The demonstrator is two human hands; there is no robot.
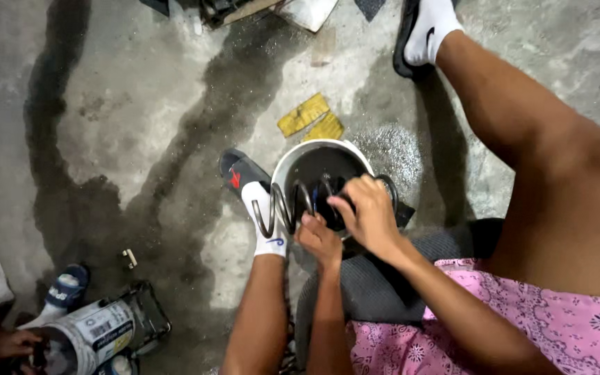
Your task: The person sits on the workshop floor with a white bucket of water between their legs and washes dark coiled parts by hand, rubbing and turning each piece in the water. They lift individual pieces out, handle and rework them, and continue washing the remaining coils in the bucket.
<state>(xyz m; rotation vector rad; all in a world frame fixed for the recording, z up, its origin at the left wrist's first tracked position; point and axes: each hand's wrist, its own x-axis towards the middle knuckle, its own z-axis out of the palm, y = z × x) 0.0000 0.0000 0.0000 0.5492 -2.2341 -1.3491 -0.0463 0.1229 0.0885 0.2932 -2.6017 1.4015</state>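
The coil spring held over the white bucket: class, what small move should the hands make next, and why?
Probably turn the spring a little over the white bucket. The right hand grips its upper coils and the left hand holds it from below, so it lies sideways across the rim, over the dark liquid inside. Turning it there would bring other coils round while any drips fall into the bucket.

Dark metal coil spring (pixel 293 201), smooth and faintly shiny along its turns. The bucket (pixel 293 158) behind it looks like plastic, white rim dull, inside stained dark and matt. Concrete floor (pixel 140 104), rough and grainy, blotched with dark wet-looking patches. Two yellow scraps (pixel 312 118) look like creased card or paper. Pink patterned shorts (pixel 522 319), soft cloth. White socks (pixel 265 219), knitted fabric, matt.
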